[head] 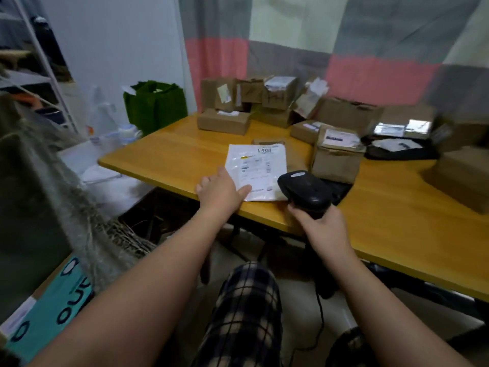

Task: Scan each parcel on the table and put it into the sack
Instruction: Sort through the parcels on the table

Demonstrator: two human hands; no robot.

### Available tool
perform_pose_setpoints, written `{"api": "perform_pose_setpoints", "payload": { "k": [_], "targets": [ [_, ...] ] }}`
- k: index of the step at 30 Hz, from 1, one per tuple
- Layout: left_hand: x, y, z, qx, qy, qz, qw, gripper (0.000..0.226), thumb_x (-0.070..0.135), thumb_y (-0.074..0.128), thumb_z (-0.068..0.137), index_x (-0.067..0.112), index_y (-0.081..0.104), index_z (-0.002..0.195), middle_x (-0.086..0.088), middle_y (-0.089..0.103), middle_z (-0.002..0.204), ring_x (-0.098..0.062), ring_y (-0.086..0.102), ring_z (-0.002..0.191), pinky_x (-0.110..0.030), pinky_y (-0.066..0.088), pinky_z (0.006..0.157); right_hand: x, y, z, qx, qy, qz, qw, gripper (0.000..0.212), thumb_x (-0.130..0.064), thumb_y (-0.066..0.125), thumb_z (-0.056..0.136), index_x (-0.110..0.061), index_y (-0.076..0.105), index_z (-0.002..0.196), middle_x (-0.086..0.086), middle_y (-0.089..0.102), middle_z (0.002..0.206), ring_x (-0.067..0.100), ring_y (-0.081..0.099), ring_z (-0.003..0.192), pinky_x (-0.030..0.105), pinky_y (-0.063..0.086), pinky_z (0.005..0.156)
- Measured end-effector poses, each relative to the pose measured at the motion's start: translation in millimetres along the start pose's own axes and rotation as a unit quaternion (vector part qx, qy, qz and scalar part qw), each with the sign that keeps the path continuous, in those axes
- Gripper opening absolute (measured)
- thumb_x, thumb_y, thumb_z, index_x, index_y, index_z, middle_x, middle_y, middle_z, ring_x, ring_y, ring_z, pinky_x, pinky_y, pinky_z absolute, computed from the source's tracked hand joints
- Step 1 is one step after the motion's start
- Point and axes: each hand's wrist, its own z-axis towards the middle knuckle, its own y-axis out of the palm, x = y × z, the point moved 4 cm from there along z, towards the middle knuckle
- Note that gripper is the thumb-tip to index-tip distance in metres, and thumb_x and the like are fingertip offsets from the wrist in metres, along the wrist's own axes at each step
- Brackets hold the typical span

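Left grip (219,193) lies seemingly flat on the white parcel (258,168); right grip (321,229) clasps the scanner (304,188) beside it.

Yellow wooden table (397,207), white flat parcel (258,168), cardboard boxes (337,160)
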Motion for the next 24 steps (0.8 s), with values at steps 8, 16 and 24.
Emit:
{"api": "perform_pose_setpoints", "payload": {
  "k": [8,16,24],
  "targets": [
    [-9,9,17,-0.028,-0.016,-0.167,0.985,0.053,0.041,0.071,0.082,0.01,0.053,0.122,-0.007,0.06,0.124,-0.03,0.056,0.114,-0.041,0.046,0.096,4,1,-2,0.006,-0.015,0.009,1.0,0.028,-0.03,0.077,0.079,-0.029,0.063,0.103,-0.018,0.062,0.091,-0.009,0.054,0.086,0.007,0.04,0.072],
    [3,5,-16,-0.033,0.068,-0.498,0.864,0.007,0.013,0.066,0.089,0.016,0.059,0.089,0.001,0.065,0.082,-0.011,0.063,0.072,-0.019,0.051,0.062,-16,-9,-11,0.003,-0.046,0.071,0.996,0.016,-0.024,0.077,0.08,-0.034,0.066,0.086,-0.017,0.068,0.086,-0.006,0.062,0.085,0.007,0.046,0.07],
    [-2,9,-16,-0.042,0.092,-0.48,0.871,0.015,0.016,0.07,0.086,0.02,0.056,0.081,0.005,0.059,0.073,-0.005,0.055,0.062,-0.013,0.044,0.054,-19,-8,-28,0.034,-0.068,-0.017,0.997,0.027,-0.04,0.074,0.079,-0.017,0.069,0.091,-0.01,0.062,0.069,0.013,0.061,0.075,0.024,0.041,0.064]
  ]
}}
